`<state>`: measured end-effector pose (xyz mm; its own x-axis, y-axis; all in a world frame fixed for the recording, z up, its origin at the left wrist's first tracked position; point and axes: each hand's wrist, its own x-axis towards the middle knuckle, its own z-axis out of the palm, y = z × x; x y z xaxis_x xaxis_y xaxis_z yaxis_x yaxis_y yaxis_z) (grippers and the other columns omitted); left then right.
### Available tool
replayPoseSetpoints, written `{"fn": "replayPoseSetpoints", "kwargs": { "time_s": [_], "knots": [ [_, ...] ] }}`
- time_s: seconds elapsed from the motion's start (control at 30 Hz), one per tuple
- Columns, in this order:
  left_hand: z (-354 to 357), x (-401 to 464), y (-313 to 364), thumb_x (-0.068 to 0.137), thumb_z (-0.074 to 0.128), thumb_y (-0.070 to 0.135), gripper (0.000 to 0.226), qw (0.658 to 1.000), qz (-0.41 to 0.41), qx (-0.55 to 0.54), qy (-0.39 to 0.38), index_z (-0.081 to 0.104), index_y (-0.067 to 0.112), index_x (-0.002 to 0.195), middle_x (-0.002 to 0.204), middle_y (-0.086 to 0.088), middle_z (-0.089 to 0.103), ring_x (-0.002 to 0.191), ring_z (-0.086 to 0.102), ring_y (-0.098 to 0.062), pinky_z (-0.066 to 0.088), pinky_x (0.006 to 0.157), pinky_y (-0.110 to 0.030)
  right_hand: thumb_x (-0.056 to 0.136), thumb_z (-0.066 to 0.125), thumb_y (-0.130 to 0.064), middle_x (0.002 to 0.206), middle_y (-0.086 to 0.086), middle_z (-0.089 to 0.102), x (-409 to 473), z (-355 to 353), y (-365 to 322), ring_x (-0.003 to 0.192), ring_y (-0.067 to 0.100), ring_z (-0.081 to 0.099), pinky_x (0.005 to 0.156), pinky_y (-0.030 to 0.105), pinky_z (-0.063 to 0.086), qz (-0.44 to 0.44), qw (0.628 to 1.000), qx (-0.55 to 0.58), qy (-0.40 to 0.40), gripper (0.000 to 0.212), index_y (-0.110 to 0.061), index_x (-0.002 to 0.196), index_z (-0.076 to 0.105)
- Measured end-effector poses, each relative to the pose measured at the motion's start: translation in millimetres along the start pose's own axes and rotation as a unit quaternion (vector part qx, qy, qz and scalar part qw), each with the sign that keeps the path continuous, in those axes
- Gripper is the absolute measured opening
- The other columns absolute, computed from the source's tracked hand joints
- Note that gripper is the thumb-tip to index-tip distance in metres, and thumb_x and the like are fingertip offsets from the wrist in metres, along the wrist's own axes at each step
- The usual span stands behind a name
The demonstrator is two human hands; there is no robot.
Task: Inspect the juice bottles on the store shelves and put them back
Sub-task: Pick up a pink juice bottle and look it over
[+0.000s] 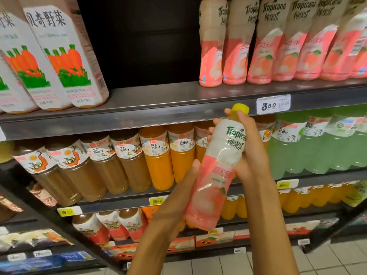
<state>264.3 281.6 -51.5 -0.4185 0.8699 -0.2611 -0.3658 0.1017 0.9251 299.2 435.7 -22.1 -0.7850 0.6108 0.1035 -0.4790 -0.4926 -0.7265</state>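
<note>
- The person holds a Tropicana peach juice bottle (pixel 216 171) in both hands, in front of the shelves and clear of them.
- The bottle has a yellow cap (pixel 240 108), a white upper label with green "Tropicana" lettering, and a pink lower label printed with a peach; the liquid at the neck looks yellow-orange.
- Its long axis runs on a slant: the cap points up and to the right, toward the metal edge of the upper shelf (pixel 158 114), and the base points down and to the left.
- The label's front faces the camera.
- The left hand (pixel 174 203) cups the lower half and base from the left, thumb lying along the pink label, fingers wrapped behind.
- The right hand (pixel 251 153) grips the upper half from the right, fingers curled round the back; fingertips show at the left of the neck, just below the cap.
- Behind the cap, a white price tag (pixel 273 104) reading 3.50 sits on the upper shelf's edge.
- On that shelf stands a row of matching Tropicana bottles (pixel 278 44) to the right, a dark gap in the middle, and carrot juice cartons (pixel 65 56) to the left.
- The shelf below carries brown, orange and pale green bottles (pixel 158 157).
</note>
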Motion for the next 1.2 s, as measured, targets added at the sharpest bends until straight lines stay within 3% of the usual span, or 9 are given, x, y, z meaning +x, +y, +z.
{"fn": "replayPoseSetpoints", "kwargs": {
  "time_s": [0.17, 0.27, 0.4, 0.5, 0.6, 0.77, 0.97, 1.07, 1.2],
  "knots": [
    [0.0, 6.3, -1.2, 0.066, 0.052, 0.066, 0.071, 1.000, -0.003, -0.029, -0.003, 0.063, 0.015, 0.113, 0.085, -0.010, 0.073, 0.071, 0.070, -0.021, 0.056, 0.064, -0.032, 0.078, 0.063, -0.050, 0.092, 0.011, 0.072, 0.1, -2.8, -5.9, 0.088, 0.024, 0.071, 0.068, 0.033, 0.058, -0.012, 0.999, -0.038, 0.001, 0.043, -0.015, 0.103, 0.066],
    [0.3, 7.0, -3.0, 0.077, 0.053, 0.067, 0.069, 0.980, -0.060, -0.159, -0.100, 0.069, 0.005, 0.102, 0.078, -0.014, 0.068, 0.062, 0.066, -0.024, 0.055, 0.058, -0.032, 0.091, 0.051, -0.049, 0.099, 0.012, 0.072, 3.7, -3.4, -8.5, 0.093, 0.026, 0.070, 0.076, 0.038, 0.058, 0.018, 0.999, 0.024, -0.037, 0.041, -0.013, 0.109, 0.063],
    [-0.5, 10.5, -8.0, 0.068, 0.071, 0.060, 0.069, 0.954, -0.085, -0.225, -0.181, 0.065, 0.003, 0.105, 0.079, -0.018, 0.067, 0.063, 0.067, -0.028, 0.056, 0.059, -0.033, 0.089, 0.051, -0.047, 0.087, 0.012, 0.071, 6.9, -5.6, -3.8, 0.082, 0.026, 0.071, 0.072, 0.037, 0.059, 0.060, 0.993, 0.086, -0.050, 0.042, -0.009, 0.101, 0.063],
    [-2.0, 14.8, -12.2, 0.076, 0.057, 0.065, 0.075, 0.975, -0.064, -0.159, -0.138, 0.058, 0.003, 0.117, 0.087, -0.020, 0.068, 0.072, 0.068, -0.029, 0.057, 0.068, -0.037, 0.087, 0.055, -0.042, 0.075, 0.009, 0.067, 9.5, -7.7, -3.2, 0.067, 0.021, 0.065, 0.063, 0.031, 0.057, 0.045, 0.995, 0.078, -0.041, 0.034, -0.009, 0.086, 0.061],
    [-5.1, 19.1, -10.3, 0.074, 0.050, 0.066, 0.075, 0.998, -0.025, -0.035, -0.035, 0.056, 0.015, 0.128, 0.112, -0.017, 0.068, 0.101, 0.065, -0.029, 0.049, 0.096, -0.046, 0.084, 0.058, -0.042, 0.075, 0.010, 0.067, 11.0, -10.1, -6.2, 0.065, 0.022, 0.065, 0.064, 0.031, 0.056, 0.023, 0.999, 0.024, -0.035, 0.032, -0.010, 0.082, 0.061],
    [-2.3, 24.5, -8.8, 0.075, 0.039, 0.065, 0.063, 1.000, 0.009, 0.003, -0.013, 0.059, 0.028, 0.121, 0.090, -0.005, 0.075, 0.083, 0.071, -0.020, 0.057, 0.075, -0.034, 0.076, 0.062, -0.048, 0.083, 0.010, 0.071, 13.2, -9.7, -6.7, 0.077, 0.023, 0.068, 0.069, 0.034, 0.055, -0.005, 0.995, -0.103, -0.007, 0.038, -0.012, 0.089, 0.066],
    [1.1, 25.8, -13.2, 0.080, 0.050, 0.063, 0.064, 0.978, -0.056, -0.181, -0.086, 0.068, 0.008, 0.107, 0.085, -0.013, 0.069, 0.067, 0.067, -0.024, 0.055, 0.062, -0.036, 0.095, 0.046, -0.044, 0.095, 0.009, 0.074, 14.0, -10.9, -9.1, 0.086, 0.021, 0.071, 0.070, 0.033, 0.058, 0.022, 0.997, -0.030, -0.071, 0.040, -0.010, 0.103, 0.064],
    [3.2, 25.7, -15.1, 0.082, 0.047, 0.063, 0.066, 0.969, -0.083, -0.195, -0.123, 0.062, 0.005, 0.110, 0.081, -0.015, 0.067, 0.066, 0.067, -0.025, 0.056, 0.063, -0.036, 0.096, 0.043, -0.043, 0.087, 0.012, 0.072, 13.4, -12.7, -7.4, 0.080, 0.025, 0.071, 0.069, 0.035, 0.058, 0.040, 0.996, 0.026, -0.080, 0.040, -0.008, 0.097, 0.064],
    [-0.8, 27.9, -20.0, 0.081, 0.040, 0.063, 0.076, 0.988, -0.073, -0.100, -0.094, 0.052, 0.004, 0.128, 0.089, -0.018, 0.067, 0.074, 0.067, -0.028, 0.055, 0.073, -0.041, 0.094, 0.048, -0.041, 0.074, 0.010, 0.069, 10.0, -12.7, -7.5, 0.066, 0.022, 0.068, 0.064, 0.030, 0.058, 0.024, 0.996, 0.027, -0.077, 0.038, -0.010, 0.080, 0.065]
  ]
}}
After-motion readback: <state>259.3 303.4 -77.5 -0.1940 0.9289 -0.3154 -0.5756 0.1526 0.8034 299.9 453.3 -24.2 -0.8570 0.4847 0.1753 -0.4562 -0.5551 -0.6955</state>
